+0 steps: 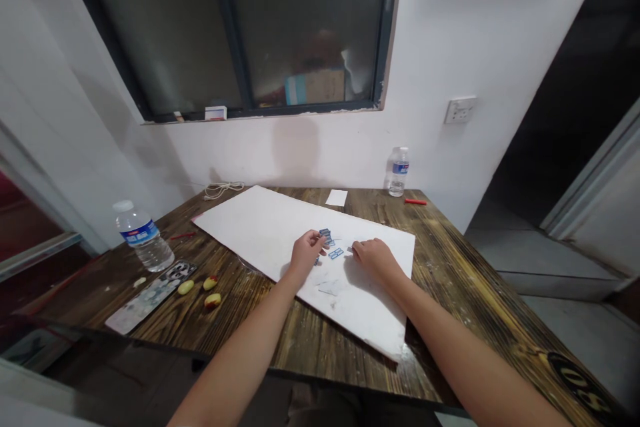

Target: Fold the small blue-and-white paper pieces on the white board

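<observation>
On a white board (pixel 280 227) lie several small blue rectangular frame pieces (pixel 336 253), some bunched near its middle. My left hand (pixel 306 255) is over the board with its fingers curled around one dark blue frame piece (pixel 325 233); other blue pieces sit just beside its fingertips. Farther right, my right hand (pixel 373 256) is closed in a pinch, and a small greyish flat piece (pixel 350 250) sticks out from its fingertips. Its exact kind is too small to make out. A thin clear sheet with faint lines (pixel 329 287) lies on the board between my wrists.
On the wooden table (pixel 450 280) stand two water bottles (pixel 143 238) (pixel 399 172). Left are a patterned phone case (pixel 150 298) and several yellow-red fruit pieces (pixel 213 301). Along the back lie a white cable (pixel 223 189), a white card (pixel 337 197) and a red pen (pixel 415 201).
</observation>
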`<state>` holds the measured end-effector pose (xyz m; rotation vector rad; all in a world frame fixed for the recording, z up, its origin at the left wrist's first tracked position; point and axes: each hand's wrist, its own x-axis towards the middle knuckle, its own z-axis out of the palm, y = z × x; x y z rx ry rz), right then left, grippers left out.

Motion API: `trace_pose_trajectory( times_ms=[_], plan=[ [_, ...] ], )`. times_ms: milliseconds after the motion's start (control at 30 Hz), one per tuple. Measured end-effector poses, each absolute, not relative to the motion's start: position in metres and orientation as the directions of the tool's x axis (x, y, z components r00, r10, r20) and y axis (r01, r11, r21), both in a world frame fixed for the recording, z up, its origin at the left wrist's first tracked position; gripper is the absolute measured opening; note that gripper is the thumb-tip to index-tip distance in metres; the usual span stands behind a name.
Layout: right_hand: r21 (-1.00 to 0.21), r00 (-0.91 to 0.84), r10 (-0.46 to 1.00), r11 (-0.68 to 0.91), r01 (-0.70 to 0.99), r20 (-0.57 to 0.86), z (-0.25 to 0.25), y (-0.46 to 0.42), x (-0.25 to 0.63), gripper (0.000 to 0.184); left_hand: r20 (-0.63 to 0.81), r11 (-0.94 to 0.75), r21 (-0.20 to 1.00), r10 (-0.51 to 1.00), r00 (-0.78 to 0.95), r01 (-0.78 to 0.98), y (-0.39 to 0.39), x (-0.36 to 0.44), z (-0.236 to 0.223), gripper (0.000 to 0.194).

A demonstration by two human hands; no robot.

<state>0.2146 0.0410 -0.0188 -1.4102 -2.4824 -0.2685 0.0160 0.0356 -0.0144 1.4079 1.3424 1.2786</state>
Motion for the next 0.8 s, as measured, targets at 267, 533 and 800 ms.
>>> trace_pose_trajectory(
  times_ms=[267, 533, 800],
  plan=[
    [-0.344, -0.402, 0.74, 0.629, 0.697, 0.539, -0.022, 0.033, 0.211, 0.025, 0.158, -0.151, 0.973, 0.987, -0.028, 0.174, 0.04, 0.016, -0.02, 0.027],
    [-0.766, -0.227, 0.838, 0.546, 0.34, 0.497, -0.024, 0.036, 0.204, 0.02, 0.143, -0.162, 0.97, 0.983, 0.111, 0.181, 0.039, 0.019, -0.021, 0.032],
    [-0.952, -0.109, 0.945, 0.306, -0.026, 0.307, -0.028, 0.044, 0.201, 0.037, 0.138, -0.171, 0.97, 0.973, 0.185, 0.174, 0.031, 0.023, -0.011, 0.037]
  ],
)
